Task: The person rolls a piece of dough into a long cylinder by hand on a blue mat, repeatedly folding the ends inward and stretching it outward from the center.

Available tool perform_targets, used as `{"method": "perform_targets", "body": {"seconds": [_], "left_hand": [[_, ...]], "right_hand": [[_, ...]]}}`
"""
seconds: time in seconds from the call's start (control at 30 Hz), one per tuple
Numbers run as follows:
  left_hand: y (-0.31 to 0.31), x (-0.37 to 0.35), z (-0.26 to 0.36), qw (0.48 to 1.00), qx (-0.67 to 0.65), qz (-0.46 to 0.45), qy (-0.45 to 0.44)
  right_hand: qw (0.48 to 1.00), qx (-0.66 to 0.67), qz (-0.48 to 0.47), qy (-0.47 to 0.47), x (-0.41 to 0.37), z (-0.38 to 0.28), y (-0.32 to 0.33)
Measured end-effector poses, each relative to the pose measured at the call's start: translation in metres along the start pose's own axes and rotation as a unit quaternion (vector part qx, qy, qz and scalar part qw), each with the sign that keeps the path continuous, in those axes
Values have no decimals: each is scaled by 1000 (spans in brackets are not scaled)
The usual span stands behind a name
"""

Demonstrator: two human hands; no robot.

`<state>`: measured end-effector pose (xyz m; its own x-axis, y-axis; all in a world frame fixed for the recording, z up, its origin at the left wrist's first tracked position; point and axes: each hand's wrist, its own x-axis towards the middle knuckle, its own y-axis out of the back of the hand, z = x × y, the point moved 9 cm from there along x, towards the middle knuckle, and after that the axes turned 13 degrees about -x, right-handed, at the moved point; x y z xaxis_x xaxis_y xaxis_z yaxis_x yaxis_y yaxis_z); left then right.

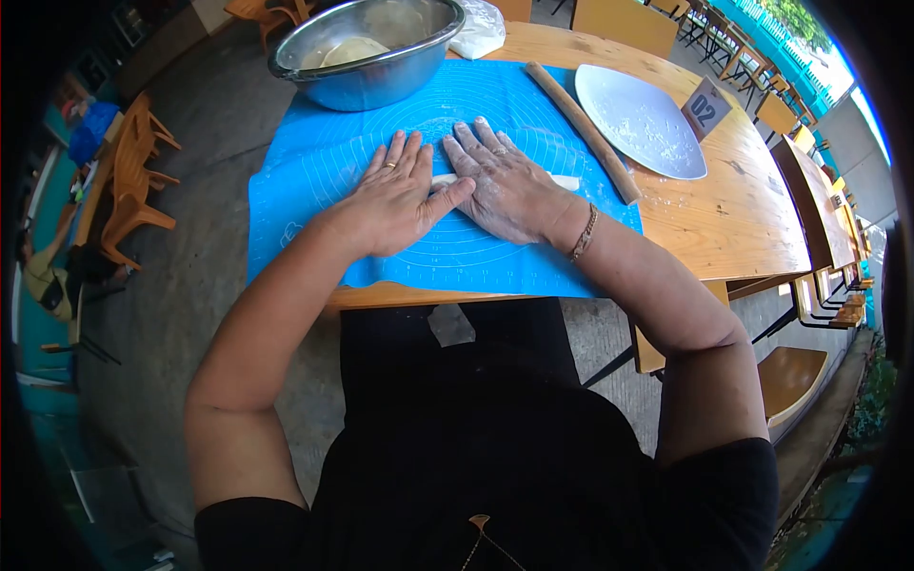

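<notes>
A pale roll of dough [566,181] lies across the blue silicone mat [495,266], mostly hidden under my hands. My left hand [404,190] rests flat over it, fingers stretched forward, a ring on one finger. Beside it my right hand [497,186] presses flat on the dough, dusted with flour, fingers spread. The left thumb touches the right hand. To the right lies a wooden rolling pin [586,133] along the mat's edge. A steel bowl [381,81] at the far left holds a lump of dough [354,51].
A white plate [638,114] dusted with flour sits right of the rolling pin, on the wooden table [743,209]. Behind it stands a number card [705,108]. A white plastic bag [478,30] is beside the bowl. Orange chairs [138,190] stand on the left.
</notes>
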<state>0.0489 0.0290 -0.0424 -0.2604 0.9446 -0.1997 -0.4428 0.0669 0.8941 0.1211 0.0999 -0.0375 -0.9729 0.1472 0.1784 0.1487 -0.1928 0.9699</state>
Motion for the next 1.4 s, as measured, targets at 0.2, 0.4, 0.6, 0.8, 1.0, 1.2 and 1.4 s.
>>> {"method": "perform_targets", "body": {"seconds": [0.2, 0.4, 0.6, 0.8, 1.0, 1.2, 1.4], "left_hand": [[9, 13, -12, 998, -22, 63, -17], [19, -65, 25, 965, 24, 202, -167], [22, -95, 21, 979, -64, 45, -185], [20, -96, 23, 978, -92, 15, -188], [19, -100, 18, 981, -101, 15, -165], [16, -113, 19, 983, -63, 48, -164], [17, -115, 18, 979, -103, 54, -168]], "right_hand": [[1000, 0, -4, -21, 18, 15, 0], [993, 86, 85, -15, -44, 7, 54], [979, 204, -11, 2, -94, 9, 58], [983, 183, 20, 8, -131, 11, 68], [988, 150, 14, -26, -153, 24, 64], [988, 133, 7, -72, -170, 25, 70], [989, 82, 50, -110, -182, 33, 60]]}}
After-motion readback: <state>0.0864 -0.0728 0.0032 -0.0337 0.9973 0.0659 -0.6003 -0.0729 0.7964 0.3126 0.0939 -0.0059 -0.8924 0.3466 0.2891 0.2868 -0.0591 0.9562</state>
